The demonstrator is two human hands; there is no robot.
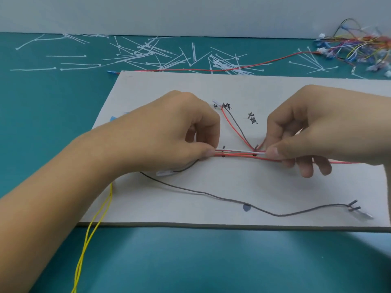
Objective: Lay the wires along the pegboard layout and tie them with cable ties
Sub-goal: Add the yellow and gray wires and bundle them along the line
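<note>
A pale pegboard [232, 187] lies on the teal table. Across its middle runs a bundle of red and white wires [239, 154], threaded between dark pegs [223, 152]. My left hand [169, 132] pinches the bundle at its left end, and my right hand [313, 132] pinches it at the right, by a second peg pair [255, 150]. A red and a grey wire [237, 127] branch up to a connector near handwritten marks. A grey wire [232, 200] curves along the board's front to pegs at the right [353, 205]. Yellow wires [91, 229] hang off the front left edge.
Several white cable ties [148, 53] lie scattered on the teal table behind the board. A heap of coloured wires with connectors [359, 47] sits at the back right, and one long red wire [232, 68] runs from it along the board's far edge.
</note>
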